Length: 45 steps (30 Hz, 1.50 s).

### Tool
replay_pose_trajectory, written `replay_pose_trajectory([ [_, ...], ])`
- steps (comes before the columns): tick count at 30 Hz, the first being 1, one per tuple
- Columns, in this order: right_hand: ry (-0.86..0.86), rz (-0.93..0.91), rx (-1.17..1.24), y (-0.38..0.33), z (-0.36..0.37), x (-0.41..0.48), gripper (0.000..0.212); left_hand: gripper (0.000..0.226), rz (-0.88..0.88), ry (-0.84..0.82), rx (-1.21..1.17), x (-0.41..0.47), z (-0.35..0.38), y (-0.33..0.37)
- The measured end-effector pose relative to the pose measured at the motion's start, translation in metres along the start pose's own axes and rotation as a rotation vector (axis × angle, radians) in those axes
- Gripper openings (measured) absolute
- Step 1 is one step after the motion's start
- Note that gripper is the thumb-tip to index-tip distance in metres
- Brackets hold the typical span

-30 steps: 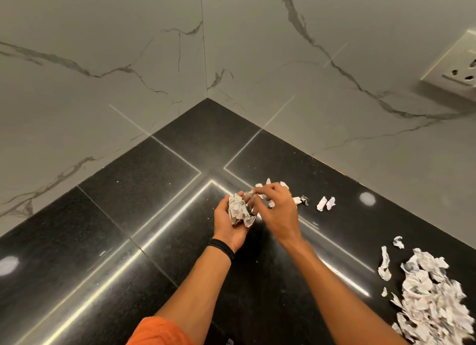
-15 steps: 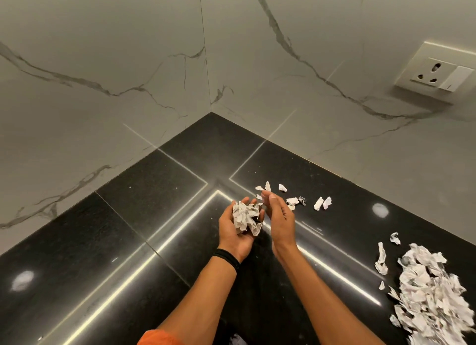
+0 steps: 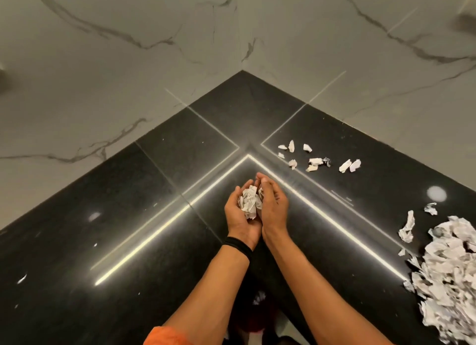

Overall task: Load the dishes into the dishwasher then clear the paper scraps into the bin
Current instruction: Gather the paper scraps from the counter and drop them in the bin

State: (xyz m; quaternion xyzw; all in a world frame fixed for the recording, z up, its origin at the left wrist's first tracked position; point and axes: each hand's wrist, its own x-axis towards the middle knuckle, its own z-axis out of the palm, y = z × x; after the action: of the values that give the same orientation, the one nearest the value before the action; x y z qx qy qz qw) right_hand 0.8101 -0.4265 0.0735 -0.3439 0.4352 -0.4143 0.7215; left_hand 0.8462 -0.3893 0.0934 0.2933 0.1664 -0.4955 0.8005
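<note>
Hands were together above the glossy black stone counter [image 3: 128, 229]: the left hand [image 3: 240, 216] and the right hand [image 3: 274, 208] cupped a wad of crumpled white paper scraps [image 3: 249, 203], fingers curled around it. Far right lay loose white scraps [image 3: 315, 162], near right a big white paper heap [image 3: 453, 275].

i see the desk [image 3: 128, 229] as black polished stone, faintly speckled, glossy enough to mirror the strip lights. the wall tiles [image 3: 103, 87] look like pale marble with grey veins, smooth with a soft sheen. the paper wad [image 3: 248, 203] is white, printed, matt and heavily creased; the scrap pile [image 3: 450, 267] and loose scraps [image 3: 314, 162] are the same torn paper. the wristband [image 3: 239, 244] is matt black; the orange sleeve [image 3: 164, 337] looks like cloth.
</note>
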Motion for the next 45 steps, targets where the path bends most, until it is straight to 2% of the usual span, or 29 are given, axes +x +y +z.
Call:
replay_pose_trajectory([
  [7,-0.051,-0.031,-0.107,0.025,-0.011,-0.075,0.024,0.036,0.072,0.056,-0.079,-0.059,-0.050,0.000],
  [12,-0.006,-0.054,-0.153,0.054,-0.018,-0.137,0.021,0.033,0.046,0.063,-0.094,-0.111,-0.095,0.006],
  [17,0.014,0.002,-0.167,0.095,-0.038,-0.203,0.017,0.031,-0.003,0.096,-0.113,-0.158,-0.157,0.004],
  [24,0.062,0.166,-0.182,0.150,-0.082,-0.266,0.016,0.029,-0.081,0.230,-0.045,-0.196,-0.243,-0.024],
  [31,0.169,0.304,-0.303,0.233,-0.136,-0.240,0.012,0.032,-0.143,0.401,0.043,-0.148,-0.325,-0.070],
  [35,0.333,0.439,-0.349,0.317,-0.185,-0.191,0.046,0.036,-0.157,0.522,0.134,-0.083,-0.383,-0.111],
  [41,0.311,0.463,-0.153,0.430,-0.248,-0.124,0.026,0.037,-0.149,0.415,0.188,0.010,-0.492,-0.167],
  [45,0.302,0.529,-0.105,0.483,-0.272,-0.098,0.039,0.054,-0.130,0.385,0.246,0.048,-0.546,-0.182],
])
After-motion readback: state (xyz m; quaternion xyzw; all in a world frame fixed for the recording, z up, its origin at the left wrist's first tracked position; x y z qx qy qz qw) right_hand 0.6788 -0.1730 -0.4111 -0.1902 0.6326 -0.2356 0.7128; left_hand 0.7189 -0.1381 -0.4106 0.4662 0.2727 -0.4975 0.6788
